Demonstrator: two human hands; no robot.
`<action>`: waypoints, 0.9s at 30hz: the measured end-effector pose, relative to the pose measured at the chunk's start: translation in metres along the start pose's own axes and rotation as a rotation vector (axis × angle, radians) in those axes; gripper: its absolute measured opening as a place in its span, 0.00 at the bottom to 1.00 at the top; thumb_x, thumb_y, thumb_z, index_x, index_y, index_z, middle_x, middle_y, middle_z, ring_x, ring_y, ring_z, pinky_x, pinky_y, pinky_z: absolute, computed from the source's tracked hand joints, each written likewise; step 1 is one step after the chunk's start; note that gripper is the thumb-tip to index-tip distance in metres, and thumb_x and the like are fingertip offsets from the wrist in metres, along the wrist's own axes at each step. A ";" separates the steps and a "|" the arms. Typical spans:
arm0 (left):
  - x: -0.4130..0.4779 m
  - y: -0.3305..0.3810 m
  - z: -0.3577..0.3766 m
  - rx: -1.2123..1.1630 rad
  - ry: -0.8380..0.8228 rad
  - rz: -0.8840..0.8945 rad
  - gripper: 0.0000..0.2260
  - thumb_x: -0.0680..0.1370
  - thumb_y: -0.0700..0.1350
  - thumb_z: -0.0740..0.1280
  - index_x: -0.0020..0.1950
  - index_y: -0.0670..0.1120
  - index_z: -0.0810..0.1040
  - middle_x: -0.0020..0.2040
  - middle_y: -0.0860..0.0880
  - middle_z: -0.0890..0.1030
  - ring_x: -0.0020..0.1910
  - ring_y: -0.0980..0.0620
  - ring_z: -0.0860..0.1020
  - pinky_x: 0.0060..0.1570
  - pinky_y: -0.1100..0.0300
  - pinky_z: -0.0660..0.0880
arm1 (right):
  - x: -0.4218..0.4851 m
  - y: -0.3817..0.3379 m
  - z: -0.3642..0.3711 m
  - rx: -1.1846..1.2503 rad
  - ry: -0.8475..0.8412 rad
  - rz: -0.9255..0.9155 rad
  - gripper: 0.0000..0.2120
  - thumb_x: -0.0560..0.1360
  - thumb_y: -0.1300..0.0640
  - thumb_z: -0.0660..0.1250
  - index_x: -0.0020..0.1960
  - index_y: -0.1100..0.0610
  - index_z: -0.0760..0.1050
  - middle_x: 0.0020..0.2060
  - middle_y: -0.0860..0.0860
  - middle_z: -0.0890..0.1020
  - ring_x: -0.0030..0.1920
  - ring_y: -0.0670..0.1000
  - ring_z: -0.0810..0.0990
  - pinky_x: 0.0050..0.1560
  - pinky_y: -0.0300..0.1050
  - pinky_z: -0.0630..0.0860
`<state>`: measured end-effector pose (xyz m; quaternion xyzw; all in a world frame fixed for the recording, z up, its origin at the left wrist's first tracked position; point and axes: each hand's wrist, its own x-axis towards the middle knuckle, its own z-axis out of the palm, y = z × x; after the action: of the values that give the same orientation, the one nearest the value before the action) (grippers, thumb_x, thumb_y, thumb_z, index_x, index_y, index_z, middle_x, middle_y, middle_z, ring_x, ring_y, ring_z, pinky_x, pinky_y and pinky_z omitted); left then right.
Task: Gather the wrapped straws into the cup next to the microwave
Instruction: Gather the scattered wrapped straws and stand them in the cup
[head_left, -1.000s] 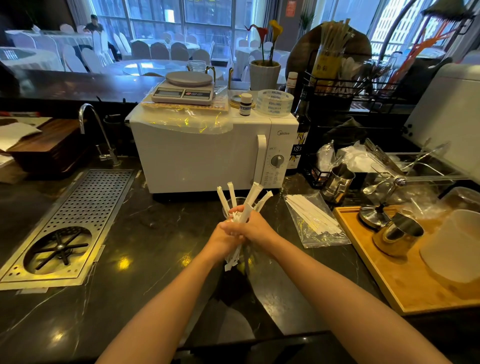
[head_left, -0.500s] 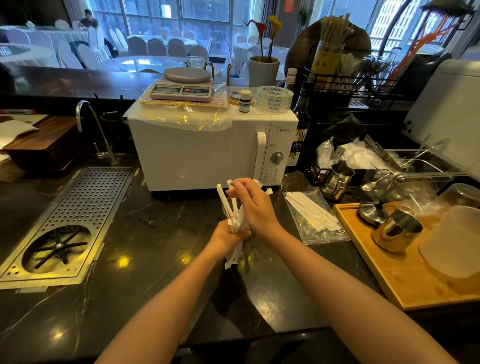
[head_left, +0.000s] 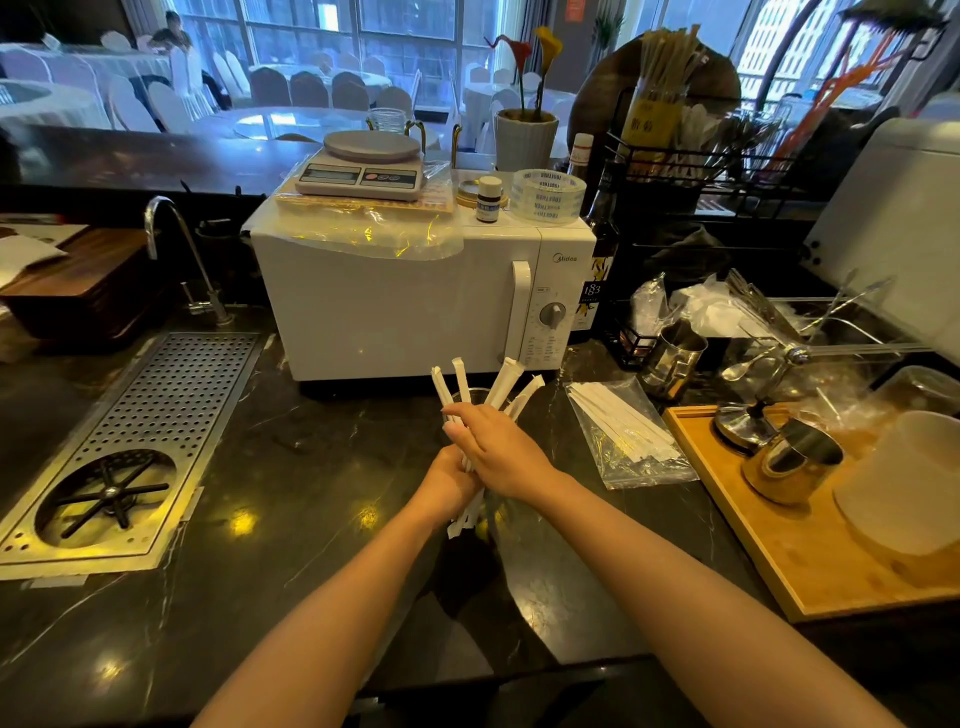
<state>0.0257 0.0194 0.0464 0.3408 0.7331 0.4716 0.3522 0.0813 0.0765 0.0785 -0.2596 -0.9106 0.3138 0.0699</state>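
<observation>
A bundle of white paper-wrapped straws (head_left: 503, 382) fans upward from between my hands, with its lower ends sticking out below at the dark counter. My left hand (head_left: 445, 480) grips the bundle low down. My right hand (head_left: 496, 447) lies over it and closes on the same straws higher up. A clear glass cup (head_left: 475, 393) stands just behind my hands, in front of the white microwave (head_left: 395, 306); only part of its rim shows. More wrapped straws lie in a clear plastic bag (head_left: 623, 434) to the right.
A perforated metal drain grate (head_left: 130, 447) and a tap (head_left: 179, 254) are at left. A wooden tray (head_left: 810, 551) with steel jugs and a white tub sits at right. A steel pitcher (head_left: 672, 356) and a wire rack stand beside the microwave.
My right hand rose over the straw tops half a second ago and has come back down onto the bundle. The straws fan out above my hands again.
</observation>
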 end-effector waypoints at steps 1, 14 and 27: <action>0.001 -0.001 0.001 -0.037 0.019 0.022 0.17 0.79 0.31 0.54 0.67 0.29 0.62 0.66 0.30 0.69 0.67 0.35 0.67 0.65 0.50 0.67 | 0.000 0.000 0.000 -0.022 -0.001 -0.009 0.19 0.81 0.53 0.52 0.71 0.56 0.63 0.66 0.58 0.71 0.66 0.57 0.70 0.66 0.52 0.68; 0.000 -0.002 -0.001 -0.634 0.007 -0.287 0.16 0.80 0.34 0.49 0.64 0.35 0.68 0.45 0.46 0.75 0.48 0.51 0.79 0.38 0.69 0.76 | -0.007 0.007 0.024 0.634 0.058 0.217 0.41 0.68 0.66 0.72 0.73 0.55 0.53 0.64 0.60 0.73 0.61 0.53 0.74 0.62 0.45 0.71; 0.001 0.022 -0.066 0.043 -0.119 0.074 0.16 0.74 0.33 0.63 0.62 0.41 0.71 0.51 0.46 0.77 0.58 0.45 0.76 0.57 0.53 0.74 | 0.019 -0.032 0.008 0.670 0.161 0.137 0.14 0.75 0.59 0.65 0.59 0.64 0.76 0.45 0.54 0.77 0.50 0.50 0.77 0.51 0.43 0.75</action>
<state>-0.0262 -0.0023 0.0865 0.4027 0.7075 0.4475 0.3701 0.0491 0.0609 0.0911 -0.3068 -0.7291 0.5776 0.2016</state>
